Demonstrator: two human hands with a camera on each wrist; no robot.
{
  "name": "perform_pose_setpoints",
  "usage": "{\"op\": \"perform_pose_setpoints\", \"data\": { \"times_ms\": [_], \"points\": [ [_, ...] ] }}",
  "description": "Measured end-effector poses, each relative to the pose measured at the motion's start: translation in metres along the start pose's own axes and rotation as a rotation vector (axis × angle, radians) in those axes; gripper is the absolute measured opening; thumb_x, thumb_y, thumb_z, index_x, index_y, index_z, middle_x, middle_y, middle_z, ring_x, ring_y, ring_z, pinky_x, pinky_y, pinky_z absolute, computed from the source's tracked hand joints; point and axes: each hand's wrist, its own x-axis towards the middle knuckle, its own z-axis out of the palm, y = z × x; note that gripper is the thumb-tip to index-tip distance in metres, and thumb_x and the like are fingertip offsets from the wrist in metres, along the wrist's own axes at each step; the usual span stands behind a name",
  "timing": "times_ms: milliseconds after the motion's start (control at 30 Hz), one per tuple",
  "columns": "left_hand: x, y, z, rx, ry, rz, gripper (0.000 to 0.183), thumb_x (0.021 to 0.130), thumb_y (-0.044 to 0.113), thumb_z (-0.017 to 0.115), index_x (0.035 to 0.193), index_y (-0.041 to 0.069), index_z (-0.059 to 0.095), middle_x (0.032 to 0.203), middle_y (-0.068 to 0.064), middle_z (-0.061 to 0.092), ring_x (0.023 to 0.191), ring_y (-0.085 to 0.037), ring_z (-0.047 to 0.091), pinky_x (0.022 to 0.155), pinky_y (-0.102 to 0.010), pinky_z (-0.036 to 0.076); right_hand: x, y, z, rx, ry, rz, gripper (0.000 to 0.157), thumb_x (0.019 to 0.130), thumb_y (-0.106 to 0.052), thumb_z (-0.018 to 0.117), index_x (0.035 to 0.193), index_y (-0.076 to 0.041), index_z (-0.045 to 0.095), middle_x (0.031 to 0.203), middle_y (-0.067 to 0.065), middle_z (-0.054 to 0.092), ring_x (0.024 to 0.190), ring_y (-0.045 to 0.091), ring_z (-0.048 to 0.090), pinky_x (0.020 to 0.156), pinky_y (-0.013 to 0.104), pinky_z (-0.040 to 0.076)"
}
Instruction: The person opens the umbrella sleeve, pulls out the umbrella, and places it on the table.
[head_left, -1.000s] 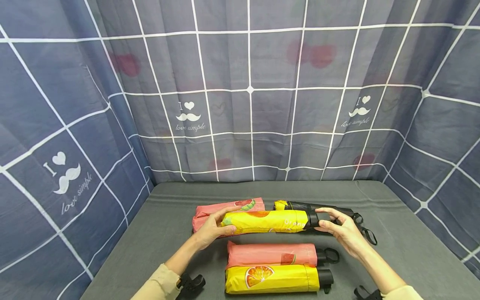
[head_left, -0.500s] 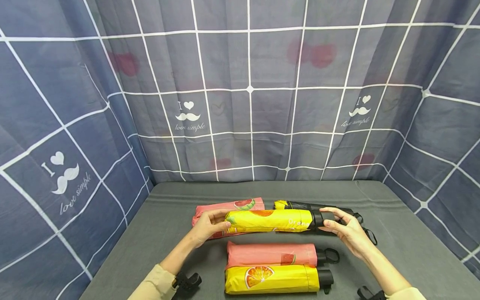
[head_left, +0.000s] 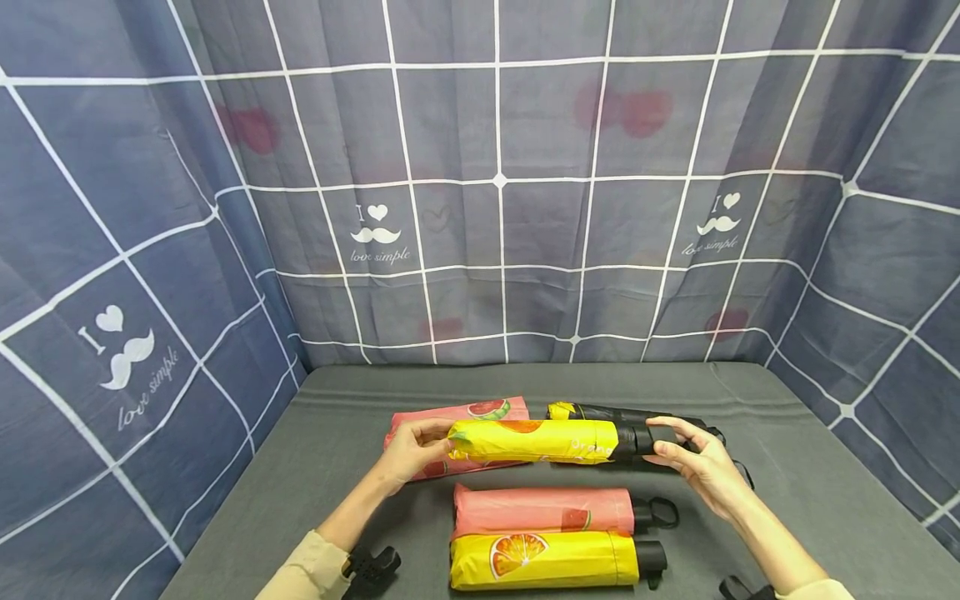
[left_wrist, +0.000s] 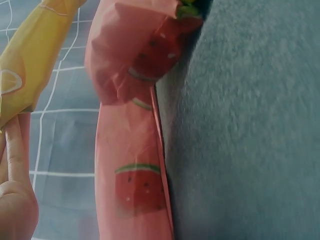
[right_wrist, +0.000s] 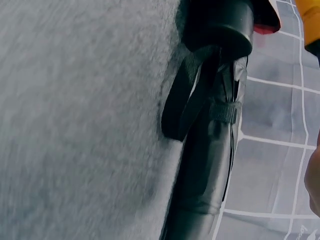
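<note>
A folded umbrella in a yellow, orange-printed cover is held level above the table. My left hand pinches its left end; my right hand grips the black handle at the other end between thumb and fingers. Below it, a pink watermelon-print umbrella and another yellow one lie side by side, handles to the right. In the left wrist view the left hand's fingers meet the yellow cover's end. Only a sliver of the right hand shows in the right wrist view.
Behind the held umbrella lie pink umbrellas at left and black ones at right, partly hidden. A black wrist loop lies near a black umbrella. Checked curtains enclose the grey table at the back and sides.
My left hand has slid left to the yellow cover's end. The right hand has shifted slightly right, and more of the black handle shows beside the cover. The other umbrellas stay put.
</note>
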Motion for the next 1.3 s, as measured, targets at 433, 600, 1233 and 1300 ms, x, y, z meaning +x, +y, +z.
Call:
{"op": "perform_pose_setpoints", "data": {
  "times_ms": [433, 600, 1233, 1300],
  "points": [
    [0.0, 0.002, -0.004, -0.083, -0.157, 0.037, 0.052, 0.091, 0.004, 0.061, 0.139, -0.003, 0.042, 0.131, -0.017, 0.051, 0.109, -0.016, 0.054, 0.085, -0.028, 0.048, -0.003, 0.002, -0.004, 0.039, -0.023, -0.028, 0.036, 0.096, 0.007, 0.044, 0.13, 0.001, 0.051, 0.117, 0.021, 0.016, 0.095, 0.028, 0.065, 0.084, 0.026, 0.048],
    [0.001, 0.005, 0.003, -0.102, -0.199, 0.026, 0.046, 0.093, 0.008, 0.06, 0.137, 0.002, 0.048, 0.134, -0.014, 0.049, 0.107, -0.018, 0.052, 0.083, -0.028, 0.047, -0.002, 0.004, -0.001, 0.011, -0.013, -0.007, 0.036, 0.095, 0.006, 0.046, 0.131, 0.009, 0.044, 0.111, 0.014, 0.016, 0.093, 0.029, 0.065, 0.053, 0.018, 0.039],
    [-0.002, 0.001, -0.007, -0.093, -0.187, 0.061, 0.037, 0.093, 0.002, 0.058, 0.127, -0.01, 0.053, 0.11, -0.006, 0.064, 0.089, -0.012, 0.06, 0.072, -0.025, 0.052, -0.007, 0.001, -0.005, 0.045, -0.006, -0.037, 0.034, 0.095, 0.008, 0.045, 0.128, 0.002, 0.053, 0.12, 0.022, 0.019, 0.094, 0.027, 0.065, 0.086, 0.031, 0.048],
    [-0.003, 0.001, -0.01, -0.086, -0.184, 0.062, 0.036, 0.093, 0.001, 0.057, 0.127, -0.011, 0.052, 0.108, -0.006, 0.065, 0.088, -0.011, 0.061, 0.071, -0.024, 0.052, -0.008, 0.001, -0.006, 0.045, 0.0, -0.048, 0.034, 0.095, 0.009, 0.045, 0.128, 0.003, 0.053, 0.113, 0.02, 0.025, 0.093, 0.025, 0.065, 0.086, 0.033, 0.048]
  ]
}}
